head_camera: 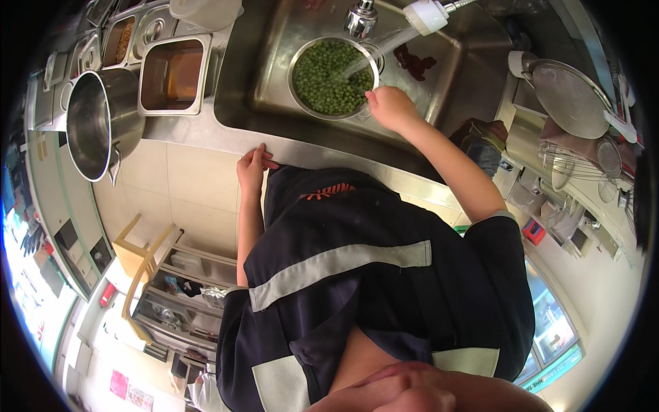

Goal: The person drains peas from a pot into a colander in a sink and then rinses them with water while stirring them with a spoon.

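Note:
A round steel pot [292,101] full of small green peas or pearls in water stands in the steel sink [269,82]. Water streams into it from a white spray head [426,17] at the upper right. My right hand [394,109] is over the pot's right rim, closed on a thin utensil [360,90] that dips among the green pieces; its lower end is hidden. My left hand [253,167] rests at the front edge of the counter [226,141], fingers apart, with nothing visible in it.
Left of the sink stand a deep steel pot [88,126] and a steel container [175,77] with amber liquid. A chrome faucet [360,19] hangs over the sink. Dark reddish scraps [414,62] lie on its floor. At right are a large strainer [569,98] and wire whisks [558,159].

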`<move>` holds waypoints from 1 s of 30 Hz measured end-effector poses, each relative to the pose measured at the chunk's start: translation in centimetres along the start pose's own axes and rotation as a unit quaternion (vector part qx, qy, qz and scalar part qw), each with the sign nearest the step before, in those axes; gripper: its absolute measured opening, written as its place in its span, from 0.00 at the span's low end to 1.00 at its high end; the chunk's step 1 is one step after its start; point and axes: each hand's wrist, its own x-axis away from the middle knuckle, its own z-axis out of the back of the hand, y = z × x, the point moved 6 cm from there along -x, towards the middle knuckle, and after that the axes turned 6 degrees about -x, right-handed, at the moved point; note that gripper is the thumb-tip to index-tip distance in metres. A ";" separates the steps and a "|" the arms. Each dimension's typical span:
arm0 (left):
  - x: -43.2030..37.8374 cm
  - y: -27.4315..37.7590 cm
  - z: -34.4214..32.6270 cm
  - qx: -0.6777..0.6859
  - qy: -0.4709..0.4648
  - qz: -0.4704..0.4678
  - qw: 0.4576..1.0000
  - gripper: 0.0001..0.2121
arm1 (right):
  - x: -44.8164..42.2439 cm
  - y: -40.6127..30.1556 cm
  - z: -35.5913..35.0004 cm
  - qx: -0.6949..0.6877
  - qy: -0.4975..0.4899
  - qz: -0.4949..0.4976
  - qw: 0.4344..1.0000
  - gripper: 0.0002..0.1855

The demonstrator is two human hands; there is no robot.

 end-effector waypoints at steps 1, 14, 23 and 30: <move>0.0 -0.1 0.0 0.001 0.001 0.000 1.000 0.15 | -0.1 -0.3 0.8 -0.006 -0.004 0.007 1.000 0.20; -0.1 -0.2 0.0 0.016 -0.006 -0.006 1.000 0.14 | -2.1 -0.6 2.0 0.221 0.109 0.203 0.948 0.10; -0.2 -0.3 0.1 0.011 0.000 -0.006 1.000 0.14 | -0.1 0.6 -1.6 0.052 0.055 -0.010 0.997 0.17; -0.4 -0.1 -0.2 -0.015 -0.014 -0.005 1.000 0.15 | -0.4 3.1 -0.2 -0.166 -0.154 -0.127 0.966 0.26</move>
